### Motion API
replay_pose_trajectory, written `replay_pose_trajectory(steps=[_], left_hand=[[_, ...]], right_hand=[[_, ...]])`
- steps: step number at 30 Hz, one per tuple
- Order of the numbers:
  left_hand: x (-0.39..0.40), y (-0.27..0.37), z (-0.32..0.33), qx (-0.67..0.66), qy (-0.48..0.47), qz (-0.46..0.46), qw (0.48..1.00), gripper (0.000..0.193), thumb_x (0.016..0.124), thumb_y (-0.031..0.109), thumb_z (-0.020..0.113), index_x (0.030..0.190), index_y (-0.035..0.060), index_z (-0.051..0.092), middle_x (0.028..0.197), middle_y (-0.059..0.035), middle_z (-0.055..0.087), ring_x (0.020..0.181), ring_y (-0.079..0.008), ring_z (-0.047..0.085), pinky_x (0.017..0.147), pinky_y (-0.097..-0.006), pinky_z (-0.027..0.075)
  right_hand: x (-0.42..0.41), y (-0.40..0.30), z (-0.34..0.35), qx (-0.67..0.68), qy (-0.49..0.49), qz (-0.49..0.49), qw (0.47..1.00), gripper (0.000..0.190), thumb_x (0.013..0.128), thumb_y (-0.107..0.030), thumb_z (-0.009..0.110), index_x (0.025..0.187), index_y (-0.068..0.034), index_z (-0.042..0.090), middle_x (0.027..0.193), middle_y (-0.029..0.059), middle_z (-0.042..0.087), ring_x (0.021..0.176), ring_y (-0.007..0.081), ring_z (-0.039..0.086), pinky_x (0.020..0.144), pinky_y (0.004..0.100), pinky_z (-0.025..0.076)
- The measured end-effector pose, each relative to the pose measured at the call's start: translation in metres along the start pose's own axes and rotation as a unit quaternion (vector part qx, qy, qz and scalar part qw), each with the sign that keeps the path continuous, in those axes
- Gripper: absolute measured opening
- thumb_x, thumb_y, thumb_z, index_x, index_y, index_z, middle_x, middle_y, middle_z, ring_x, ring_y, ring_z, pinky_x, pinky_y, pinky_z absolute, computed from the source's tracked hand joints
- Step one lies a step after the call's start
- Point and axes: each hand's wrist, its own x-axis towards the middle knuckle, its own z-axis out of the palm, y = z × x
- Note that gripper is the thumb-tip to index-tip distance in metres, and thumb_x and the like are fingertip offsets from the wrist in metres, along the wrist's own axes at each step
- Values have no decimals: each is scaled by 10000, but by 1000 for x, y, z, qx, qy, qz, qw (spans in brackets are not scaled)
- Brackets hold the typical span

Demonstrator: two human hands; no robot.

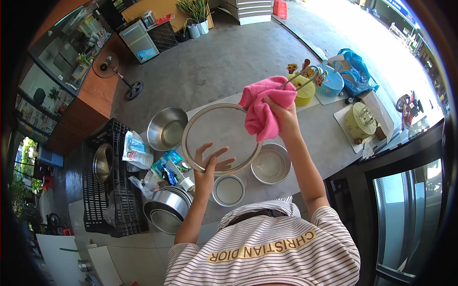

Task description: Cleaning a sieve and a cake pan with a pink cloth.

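Observation:
A round fine-mesh sieve point(222, 125) with a metal rim is held up over the table. My left hand point(207, 166) grips its near rim, with fingers spread under the mesh and showing through it. In my right hand point(281, 114) is a bunched pink cloth point(263, 100), wrapped about the sieve's far right side, where wire prongs stick out beyond the cloth. Beneath the sieve and near it stand a steel bowl point(162, 125), a round metal pan point(273, 166) and a smaller round pan point(229, 191).
Stacked round pans point(171, 200) stand on the table point(311, 143) at left, beside plastic packets point(137, 150) and a black plastic crate point(121, 200). Yellow point(304, 93) and blue cakes point(329, 84) sit at the far right, with a third decorated cake point(357, 121) nearer. A pedestal fan point(134, 90) stands beyond.

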Motion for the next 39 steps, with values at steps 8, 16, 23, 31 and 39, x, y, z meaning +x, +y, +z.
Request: replay_pose_trajectory(steps=[8,16,23,31,39], left_hand=[[-27,-11,-34,-48,39,-113,992,330,891,13,336,1213,63,286,1107,-253,524,868,-387,604,716,-396,557],[-31,-4,-71,39,98,-56,993,276,913,65,345,1187,30,359,1068,-219,553,838,-322,620,687,-371,561],[2,37,-56,212,169,47,961,230,918,126,418,1062,-32,504,903,-153,626,740,-204,646,530,-260,516],[44,49,-51,310,209,241,896,210,898,141,476,940,-39,576,839,-106,643,661,-188,651,427,-211,463],[56,78,-94,304,244,197,900,290,887,238,509,863,-35,605,791,-95,637,608,-184,647,384,-221,468]], right_hand=[[39,5,-51,-45,103,-95,989,130,803,-91,610,886,7,586,837,48,603,726,115,586,627,248,493],[48,-15,-77,-597,88,-408,685,159,721,-51,639,879,-29,633,788,69,637,714,105,603,631,275,474],[1,23,-14,-457,-282,-97,838,309,672,-215,729,895,-31,621,761,100,643,669,218,621,652,328,493],[-21,58,-5,-463,-298,58,833,182,684,-116,656,827,-6,631,705,146,616,609,247,591,597,315,477],[-29,34,-56,-519,-358,118,767,160,630,-117,608,707,21,591,622,204,552,570,342,550,551,365,451]])
